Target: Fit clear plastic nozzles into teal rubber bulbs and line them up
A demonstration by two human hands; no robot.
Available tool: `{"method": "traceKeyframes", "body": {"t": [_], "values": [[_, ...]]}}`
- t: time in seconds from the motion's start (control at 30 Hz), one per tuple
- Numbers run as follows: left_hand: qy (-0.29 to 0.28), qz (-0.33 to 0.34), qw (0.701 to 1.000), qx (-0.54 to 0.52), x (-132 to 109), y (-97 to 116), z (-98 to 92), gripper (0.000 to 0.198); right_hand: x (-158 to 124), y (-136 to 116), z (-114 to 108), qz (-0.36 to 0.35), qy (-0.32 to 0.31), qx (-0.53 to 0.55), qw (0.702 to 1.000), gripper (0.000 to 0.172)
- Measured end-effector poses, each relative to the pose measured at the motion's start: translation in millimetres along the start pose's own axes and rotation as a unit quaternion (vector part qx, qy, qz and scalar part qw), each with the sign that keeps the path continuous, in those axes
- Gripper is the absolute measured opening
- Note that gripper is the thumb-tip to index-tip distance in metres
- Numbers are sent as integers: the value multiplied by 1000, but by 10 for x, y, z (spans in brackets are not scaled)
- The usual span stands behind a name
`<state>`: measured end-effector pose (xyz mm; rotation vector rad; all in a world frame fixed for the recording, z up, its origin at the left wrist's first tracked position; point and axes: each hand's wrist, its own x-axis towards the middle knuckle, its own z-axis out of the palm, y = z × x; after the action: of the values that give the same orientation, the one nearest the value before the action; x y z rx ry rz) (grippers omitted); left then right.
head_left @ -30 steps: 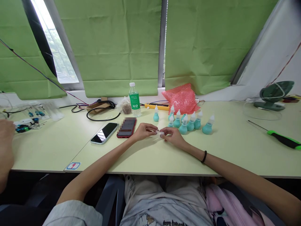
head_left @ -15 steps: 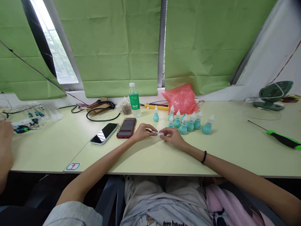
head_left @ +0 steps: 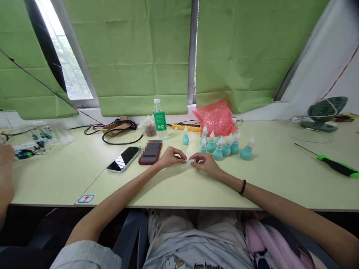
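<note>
My left hand and my right hand meet just above the table, their fingertips pinched. Between them is a small translucent white plastic piece, gripped from both sides; whether it is one part or two I cannot tell. It resembles the clear tips on the turquoise bulb aspirators nearby. Several of those aspirators stand upright in a cluster beyond my right hand. One aspirator stands apart to the left of them, and another to the right.
Two phones, one pale and one red-cased, lie left of my hands. Behind are a water bottle and a pink bubble-wrap bag. A screwdriver and small fan are at right. Another person's limb shows at far left.
My fingers have shifted slightly around the translucent piece, and more of it shows between my fingertips. The aspirators stand as before.
</note>
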<state>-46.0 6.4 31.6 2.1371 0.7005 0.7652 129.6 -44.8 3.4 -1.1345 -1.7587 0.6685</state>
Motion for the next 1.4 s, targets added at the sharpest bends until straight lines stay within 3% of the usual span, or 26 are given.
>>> {"method": "traceKeyframes", "body": {"t": [0.3, 0.67, 1.4], "values": [[43, -1, 999, 29, 15, -36, 0, 23, 4, -19, -9, -2, 9, 7, 1000, 18], [1, 8, 999, 36, -7, -25, 20, 24, 9, 5, -3, 0, 14, 5, 1000, 19], [32, -4, 999, 2, -61, 133, 69, 35, 17, 57, 13, 2, 35, 67, 997, 24]]}}
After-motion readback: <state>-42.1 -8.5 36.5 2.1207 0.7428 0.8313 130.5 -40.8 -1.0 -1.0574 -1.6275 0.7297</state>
